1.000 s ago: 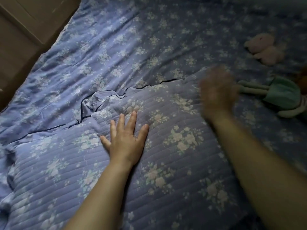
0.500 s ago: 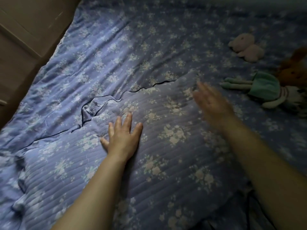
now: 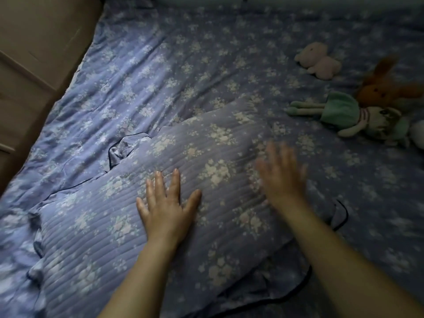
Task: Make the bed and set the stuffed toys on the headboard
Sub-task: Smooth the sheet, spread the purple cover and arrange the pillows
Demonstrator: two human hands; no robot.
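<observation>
A quilted blue floral pillow [image 3: 96, 228] lies on the blue floral bedspread [image 3: 160, 65]. My left hand [image 3: 167, 207] presses flat on the pillow's middle, fingers spread. My right hand [image 3: 281, 175], blurred by motion, is open with straight fingers over the pillow's right part. At the right of the bed lie three stuffed toys: a pale pink plush [image 3: 317, 60], an orange rabbit [image 3: 380, 86] and a doll in a green dress [image 3: 344, 113].
A beige padded wall or headboard panel [image 3: 34, 53] borders the bed on the left. The bedspread is wrinkled near the pillow's upper left corner [image 3: 124, 150]. A white object [image 3: 418, 134] shows at the right edge.
My right hand has swept from the pillow's far right edge back toward me across the pillow. My left hand stays pressed on it. The view has shifted, bringing more of the toys in.
</observation>
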